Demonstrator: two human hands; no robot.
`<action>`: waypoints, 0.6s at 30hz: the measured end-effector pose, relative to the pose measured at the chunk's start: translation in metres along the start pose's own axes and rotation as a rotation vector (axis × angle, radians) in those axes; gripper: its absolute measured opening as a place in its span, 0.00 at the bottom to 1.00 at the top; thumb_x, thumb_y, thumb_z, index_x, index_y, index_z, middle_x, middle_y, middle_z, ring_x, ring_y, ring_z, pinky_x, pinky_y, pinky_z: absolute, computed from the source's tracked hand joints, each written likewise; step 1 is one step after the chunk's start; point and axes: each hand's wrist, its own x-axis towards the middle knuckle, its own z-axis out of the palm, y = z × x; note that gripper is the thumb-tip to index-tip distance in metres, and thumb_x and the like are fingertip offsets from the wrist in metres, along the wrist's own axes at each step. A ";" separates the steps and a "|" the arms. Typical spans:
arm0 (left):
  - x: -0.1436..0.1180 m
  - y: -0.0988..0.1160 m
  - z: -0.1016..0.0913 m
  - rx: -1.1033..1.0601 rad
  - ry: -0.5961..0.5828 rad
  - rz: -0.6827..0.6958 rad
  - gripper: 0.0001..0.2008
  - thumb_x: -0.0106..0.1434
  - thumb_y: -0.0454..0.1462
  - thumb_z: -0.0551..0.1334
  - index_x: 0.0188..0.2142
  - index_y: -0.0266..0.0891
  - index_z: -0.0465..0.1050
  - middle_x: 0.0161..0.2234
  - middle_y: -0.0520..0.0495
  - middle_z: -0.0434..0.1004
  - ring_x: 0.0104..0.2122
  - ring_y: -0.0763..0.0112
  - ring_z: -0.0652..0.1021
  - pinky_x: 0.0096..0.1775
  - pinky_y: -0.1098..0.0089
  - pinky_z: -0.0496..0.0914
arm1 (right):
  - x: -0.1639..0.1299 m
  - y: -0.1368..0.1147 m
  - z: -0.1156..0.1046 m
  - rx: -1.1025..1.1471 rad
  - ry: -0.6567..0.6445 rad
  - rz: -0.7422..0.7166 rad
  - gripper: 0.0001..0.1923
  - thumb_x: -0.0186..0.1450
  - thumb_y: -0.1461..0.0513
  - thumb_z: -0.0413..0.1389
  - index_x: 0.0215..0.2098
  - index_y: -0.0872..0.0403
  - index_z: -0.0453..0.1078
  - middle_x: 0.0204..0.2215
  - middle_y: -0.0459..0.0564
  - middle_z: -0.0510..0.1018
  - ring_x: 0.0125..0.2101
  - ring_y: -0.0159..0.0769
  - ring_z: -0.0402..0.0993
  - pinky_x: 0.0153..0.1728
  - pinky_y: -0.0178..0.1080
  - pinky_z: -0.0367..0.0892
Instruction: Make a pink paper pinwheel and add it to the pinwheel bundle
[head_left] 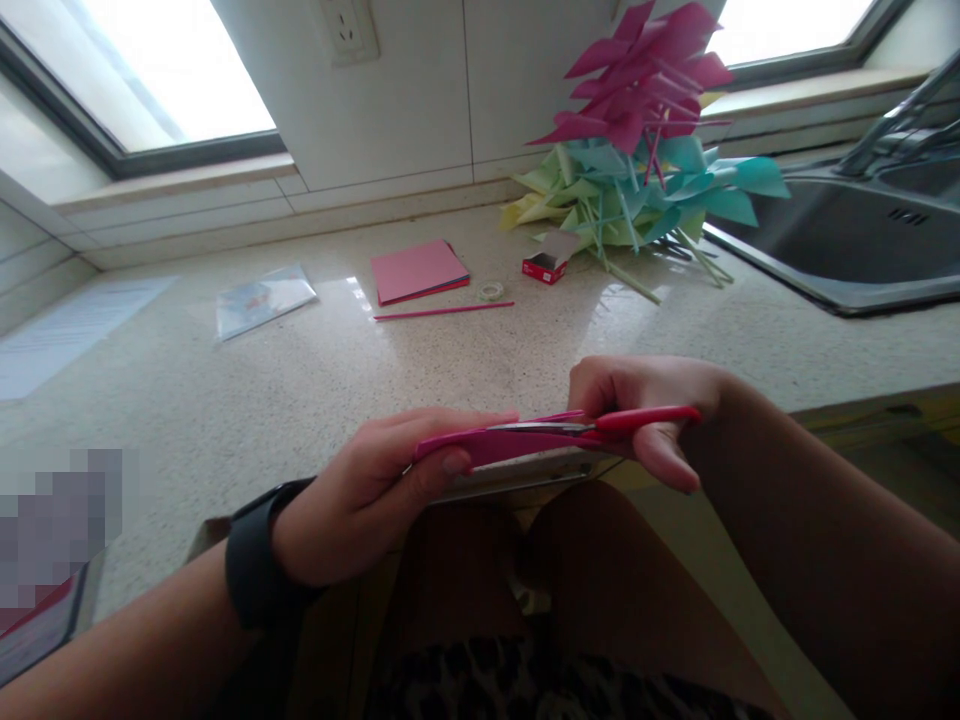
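My left hand point(390, 475) pinches a sheet of pink paper point(487, 447) between the thumb below and the fingers above, near the counter's front edge. In my right hand point(649, 400) is a pair of scissors point(637, 418) with red handles, its thumb and fingers through the loops. The scissor blades point left and lie along the paper, with paper showing above and below them. How far the cut runs cannot be made out. Beyond my hands on the counter are a pink stick point(444, 311) and a stack of coloured paper squares point(420, 271), pink on top.
A tape roll point(491, 291) and an open red box point(545, 268) lie behind. Paper pinwheels point(637, 150) in pink, blue and yellow-green are heaped beside the sink point(832, 240). On the left are a clear packet point(265, 300) and a printed sheet point(75, 330).
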 end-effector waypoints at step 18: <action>0.004 0.002 0.003 0.029 -0.071 0.037 0.19 0.73 0.32 0.54 0.60 0.46 0.70 0.55 0.49 0.77 0.50 0.71 0.78 0.50 0.75 0.70 | 0.001 -0.001 0.000 0.029 -0.042 0.037 0.34 0.40 0.40 0.70 0.18 0.58 0.62 0.12 0.38 0.64 0.14 0.21 0.53 0.11 0.27 0.45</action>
